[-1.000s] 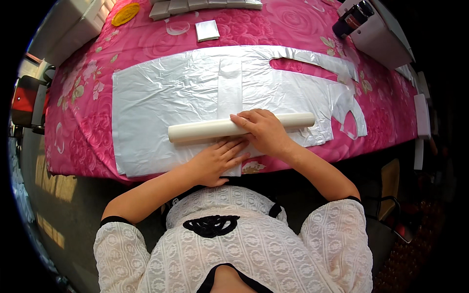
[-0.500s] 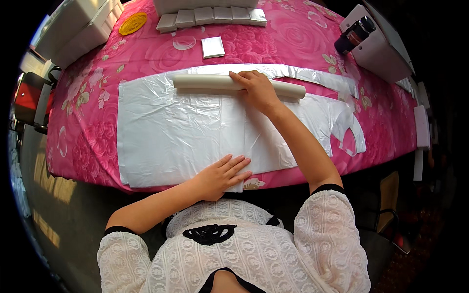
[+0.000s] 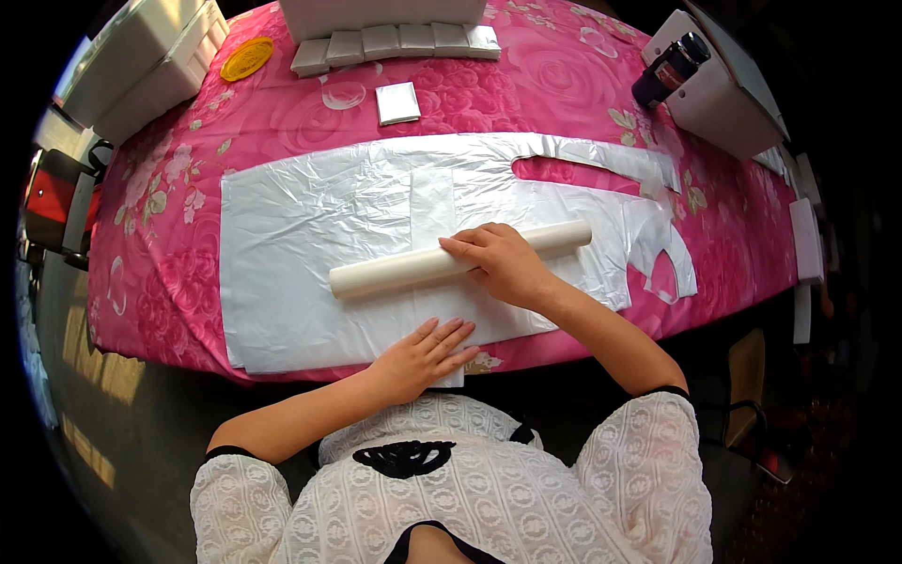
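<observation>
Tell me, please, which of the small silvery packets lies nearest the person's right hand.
The lone packet lying just beyond the silvery sheet; the other packets sit in a row farther off, by the white box.

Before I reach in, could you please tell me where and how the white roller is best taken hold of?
I'd grip the white roller near its middle, palm down from the near side, much as the right hand does. It is a long, straight cylinder lying aslant on the silvery sheet, so a central hold should balance both free ends.

Right fingers (image 3: 467, 240) grip a white roller (image 3: 390, 273); left fingers (image 3: 438, 345) rest on silvery plastic (image 3: 291, 254).
</observation>
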Demonstrator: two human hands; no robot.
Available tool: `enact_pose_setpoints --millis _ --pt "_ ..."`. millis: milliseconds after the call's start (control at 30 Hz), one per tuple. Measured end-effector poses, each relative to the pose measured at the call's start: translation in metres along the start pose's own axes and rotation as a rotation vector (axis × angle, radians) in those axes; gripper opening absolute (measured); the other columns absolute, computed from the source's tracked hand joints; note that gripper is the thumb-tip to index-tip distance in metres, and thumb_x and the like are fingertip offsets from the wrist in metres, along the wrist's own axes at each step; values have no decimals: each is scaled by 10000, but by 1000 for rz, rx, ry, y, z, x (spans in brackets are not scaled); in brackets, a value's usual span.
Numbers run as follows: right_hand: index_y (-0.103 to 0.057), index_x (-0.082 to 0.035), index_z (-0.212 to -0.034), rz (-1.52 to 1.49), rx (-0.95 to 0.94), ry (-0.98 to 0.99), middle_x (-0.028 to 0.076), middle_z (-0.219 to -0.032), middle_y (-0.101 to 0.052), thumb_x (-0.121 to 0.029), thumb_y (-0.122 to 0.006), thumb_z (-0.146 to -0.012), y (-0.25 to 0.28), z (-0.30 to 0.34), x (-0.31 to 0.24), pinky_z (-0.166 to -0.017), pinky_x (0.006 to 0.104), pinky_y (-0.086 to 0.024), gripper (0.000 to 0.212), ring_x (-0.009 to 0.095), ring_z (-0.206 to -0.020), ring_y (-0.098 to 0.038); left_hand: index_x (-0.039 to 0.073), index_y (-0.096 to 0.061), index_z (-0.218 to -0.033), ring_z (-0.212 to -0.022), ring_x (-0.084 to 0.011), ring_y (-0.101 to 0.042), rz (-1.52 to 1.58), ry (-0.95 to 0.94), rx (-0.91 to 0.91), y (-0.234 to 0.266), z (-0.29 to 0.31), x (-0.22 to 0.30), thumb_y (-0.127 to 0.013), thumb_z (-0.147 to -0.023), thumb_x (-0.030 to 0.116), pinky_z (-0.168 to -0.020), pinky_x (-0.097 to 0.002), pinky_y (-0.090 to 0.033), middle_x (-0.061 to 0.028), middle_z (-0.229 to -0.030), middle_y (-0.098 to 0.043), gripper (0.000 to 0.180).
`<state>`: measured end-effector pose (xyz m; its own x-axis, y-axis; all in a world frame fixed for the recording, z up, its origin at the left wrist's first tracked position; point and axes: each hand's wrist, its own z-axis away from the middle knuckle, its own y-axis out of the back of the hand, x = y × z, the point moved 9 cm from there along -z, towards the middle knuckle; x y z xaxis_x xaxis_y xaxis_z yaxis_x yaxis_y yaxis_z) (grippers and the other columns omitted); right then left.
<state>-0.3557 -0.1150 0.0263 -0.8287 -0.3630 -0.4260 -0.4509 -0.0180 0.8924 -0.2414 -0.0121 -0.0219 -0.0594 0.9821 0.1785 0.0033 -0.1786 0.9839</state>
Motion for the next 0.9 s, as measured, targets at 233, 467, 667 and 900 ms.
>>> enact_pose_setpoints --millis 233,467,667,900 --pt "-514 -168 -1242 168 211 46 43 -1141 -571 -50 -606 -747 3 -55 30 -930 369 -375 517 234 -1041 -513 110 -293 -1396 -1367 -246 -209 -98 -29 13 -3 1 4 -462 -786 154 -1094 -432 -181 -130 -1471 -226 634" --pt "-510 -114 -1232 152 296 89 90 -1227 -522 8 -607 -716 13 -61 11 -979 391 -382 539 278 -1118 -491 34 -421 -1299 -1305 -240 -329 1 -60 147 9 19 8 -436 -844 145 -1068 -389 -275 -124 -1408 -346 469" --pt "-499 -81 -1225 -86 -140 237 97 -1264 -492 -7 -599 -689 -32 32 -51 -979 380 -392 550 278 -1174 -454 28 -590 -1096 -1127 -248 -515 222 -95 378 33 33 8 -535 -785 85 -937 -374 -441 -120 -1244 -511 321" --pt "-525 -68 -1181 -179 -78 196 101 -1244 -507 -120 -646 -676 -30 46 -66 -957 392 -395 521 290 -1153 -469 23 -602 -1029 -1034 -263 -574 442 -100 558 59 37 -9 -582 -747 66 -853 -349 -501 -113 -1177 -551 286"
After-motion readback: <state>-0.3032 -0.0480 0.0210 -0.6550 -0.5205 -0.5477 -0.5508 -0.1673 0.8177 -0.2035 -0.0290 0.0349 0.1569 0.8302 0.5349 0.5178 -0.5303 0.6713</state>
